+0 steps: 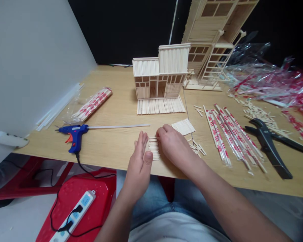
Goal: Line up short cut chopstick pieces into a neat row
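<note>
Two hands: the left hand (pixel 139 160) stands open on its edge, fingers straight, just beside the stack (pixel 153 149); whether it touches, I cannot tell. The right hand (pixel 173 144) is half open, its fingertips on the stack's right end; whether it grips or only presses is unclear.
Stack: short sticks lying side by side on the table (pixel 101 148), between the hands and near the front edge.
Nearby: a flat sheet of sticks (pixel 183 127) and loose sticks (pixel 198 148) lie to the right, with a stick house (pixel 161 72) beyond.
Risk, stack: if these sticks are unjoined, a sideways push could scatter them or send some over the near edge.
Risk, glue gun: the glue gun (pixel 74 137) lies on its side, its cord (pixel 84 169) dropping over the edge towards a power strip (pixel 73 215) on a red stool (pixel 101 188). A snagged cord could drag the gun off the table.
Containers: a clear bag (pixel 77 114) holds paper-wrapped chopsticks (pixel 92 104) with red print. Torn plastic wrappers (pixel 270 82) are heaped at the far right.
</note>
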`<state>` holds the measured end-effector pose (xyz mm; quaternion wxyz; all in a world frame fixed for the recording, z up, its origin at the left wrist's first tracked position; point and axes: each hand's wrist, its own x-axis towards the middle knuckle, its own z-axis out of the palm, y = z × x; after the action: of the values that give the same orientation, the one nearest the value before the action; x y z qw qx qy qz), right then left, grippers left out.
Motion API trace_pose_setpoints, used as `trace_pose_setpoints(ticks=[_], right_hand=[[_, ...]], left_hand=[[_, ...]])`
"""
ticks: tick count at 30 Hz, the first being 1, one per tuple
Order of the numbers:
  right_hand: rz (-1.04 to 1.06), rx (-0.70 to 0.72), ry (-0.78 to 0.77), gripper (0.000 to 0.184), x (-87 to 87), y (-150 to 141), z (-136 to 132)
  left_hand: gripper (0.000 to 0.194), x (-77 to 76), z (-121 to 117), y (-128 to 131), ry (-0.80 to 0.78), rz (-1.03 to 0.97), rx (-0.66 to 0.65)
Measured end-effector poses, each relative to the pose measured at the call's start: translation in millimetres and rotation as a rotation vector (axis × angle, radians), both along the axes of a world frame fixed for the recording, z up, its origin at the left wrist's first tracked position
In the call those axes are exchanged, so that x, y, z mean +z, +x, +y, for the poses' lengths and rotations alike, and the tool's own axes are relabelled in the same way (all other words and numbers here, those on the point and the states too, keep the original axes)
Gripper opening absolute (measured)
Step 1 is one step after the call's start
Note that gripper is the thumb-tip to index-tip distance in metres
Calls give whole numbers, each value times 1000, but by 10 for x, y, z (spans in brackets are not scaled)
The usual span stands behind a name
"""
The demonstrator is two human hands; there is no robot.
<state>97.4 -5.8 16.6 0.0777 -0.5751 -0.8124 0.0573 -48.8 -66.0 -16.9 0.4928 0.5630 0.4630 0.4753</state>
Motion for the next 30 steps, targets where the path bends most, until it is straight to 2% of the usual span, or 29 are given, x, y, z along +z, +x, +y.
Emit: trace_pose_setpoints(ticks=[6, 9, 13, 16, 19, 23, 30], right_hand=[[47, 8, -16, 21, -29, 21, -21], [184, -14, -32, 23, -34, 48, -36], [664, -66, 14, 23, -76, 31, -119], [1079, -160, -31, 36, -179, -32, -228], [1305, -218, -109, 48, -304, -110, -319], [1355, -216, -167, 58, -382, -191, -375], [1323, -198, -164, 63, -384, -231, -381]], left_hand=[[65, 11, -78, -37, -4, 49, -18], [66, 11, -71, -36, -2, 53, -24], [66, 0, -56, -33, 10, 50, -22], [66, -4, -52, -38, 16, 62, -33], [65, 0, -55, -41, 18, 74, -44], [66, 5, -57, -32, 12, 55, -54], [69, 2, -35, -14, 0, 5, -30]])
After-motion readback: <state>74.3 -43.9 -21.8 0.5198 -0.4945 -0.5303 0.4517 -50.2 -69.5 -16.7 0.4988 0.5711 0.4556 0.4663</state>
